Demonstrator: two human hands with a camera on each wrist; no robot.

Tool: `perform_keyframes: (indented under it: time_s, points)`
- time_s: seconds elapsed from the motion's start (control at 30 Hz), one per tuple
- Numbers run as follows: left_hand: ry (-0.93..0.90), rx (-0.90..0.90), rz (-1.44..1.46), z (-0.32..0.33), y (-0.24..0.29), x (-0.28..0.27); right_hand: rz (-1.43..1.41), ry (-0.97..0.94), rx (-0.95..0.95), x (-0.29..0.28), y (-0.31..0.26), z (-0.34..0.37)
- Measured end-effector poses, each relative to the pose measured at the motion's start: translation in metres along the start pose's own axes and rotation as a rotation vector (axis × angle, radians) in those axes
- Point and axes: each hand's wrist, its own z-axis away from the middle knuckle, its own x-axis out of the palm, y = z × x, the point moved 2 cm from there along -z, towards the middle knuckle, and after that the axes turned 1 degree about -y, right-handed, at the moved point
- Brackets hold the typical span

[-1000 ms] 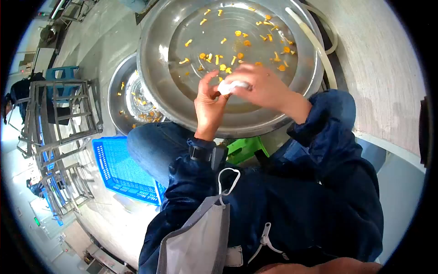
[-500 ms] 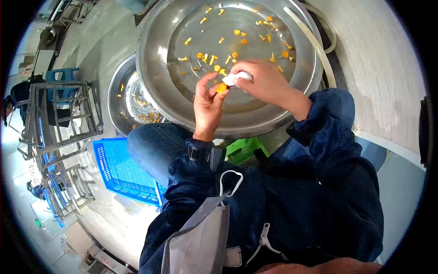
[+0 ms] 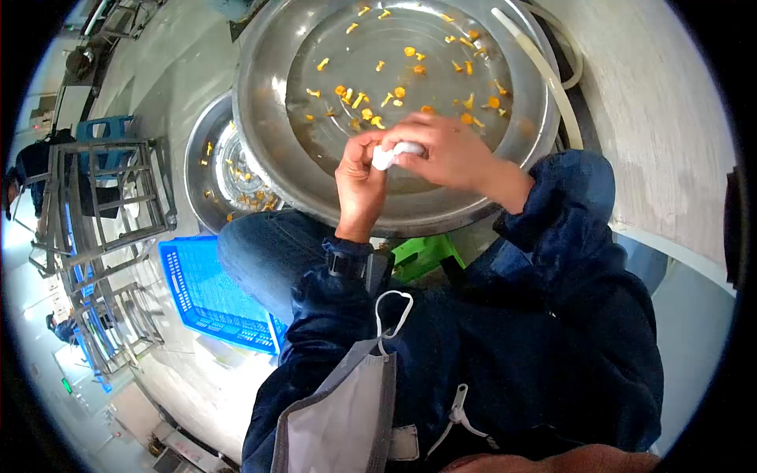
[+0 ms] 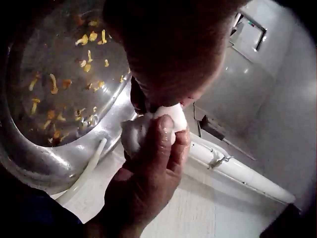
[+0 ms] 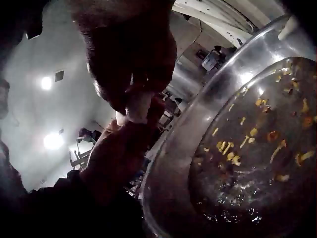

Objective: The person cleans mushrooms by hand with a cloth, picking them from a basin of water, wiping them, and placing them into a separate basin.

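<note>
Over the near side of a large metal basin [image 3: 264,118], both hands meet. My right hand [image 3: 457,154] grips a soft white wad [image 3: 400,153]; in the left wrist view its thumb presses on the wad [image 4: 136,134]. My left hand [image 3: 361,188] pinches a small yellow mushroom, now hidden behind the wad and fingers. Under the hands, several yellow mushrooms [image 3: 340,91] lie scattered in the basin's water. The right wrist view shows the wad [image 5: 138,106] between the fingertips of the two hands, beside the basin rim.
A smaller metal basin [image 3: 197,162] with yellow pieces stands to the left. Below it is a blue plastic crate [image 3: 217,288]. A pale hose [image 3: 544,67] hangs over the right rim. Something green [image 3: 426,256] sits between the legs, and a face mask [image 3: 339,410] hangs in front.
Half a second ago the wad was a little apart and the orange-yellow mushroom showed in my left fingers; now the wad covers it. Floating mushrooms have drifted slightly.
</note>
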Motion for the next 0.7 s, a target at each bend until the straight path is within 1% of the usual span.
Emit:
perform_keyframes:
  time_s: [0.1,0.13,0.23,0.27,0.37,0.4,0.5,0.53,0.63,0.67,0.7]
  points:
    - [0.001,0.016,0.099,-0.003,0.000,-0.004,0.087,0.039,0.176,-0.019,0.009,-0.008]
    - [-0.005,0.011,0.055,-0.005,0.001,-0.005,0.019,0.081,0.251,-0.019,0.011,-0.007]
    - [0.048,0.048,-0.217,-0.004,-0.001,-0.005,-0.047,0.034,0.027,-0.011,-0.006,-0.010]
    - [0.026,0.033,-0.176,-0.004,-0.001,-0.005,-0.044,0.025,0.022,-0.005,-0.006,-0.007]
    - [0.022,-0.033,-0.023,-0.006,0.008,-0.003,0.080,0.097,0.118,-0.008,0.013,-0.011]
    - [0.030,-0.030,-0.032,-0.007,0.008,-0.003,0.059,0.080,0.178,-0.016,0.013,-0.012]
    - [0.034,-0.048,-0.065,-0.005,0.007,-0.003,-0.031,0.074,0.090,-0.015,-0.002,-0.014]
    - [0.037,-0.063,-0.177,-0.005,0.005,-0.004,-0.012,0.049,0.016,-0.008,-0.004,-0.012]
    - [0.020,-0.035,-0.011,-0.005,0.006,-0.001,0.070,0.101,0.149,-0.008,0.010,-0.011]
    - [0.010,0.011,-0.022,-0.007,0.005,0.000,0.125,0.157,0.168,-0.013,0.018,-0.014]
    - [0.010,0.009,-0.009,-0.009,0.006,0.000,0.123,0.148,0.136,-0.014,0.016,-0.015]
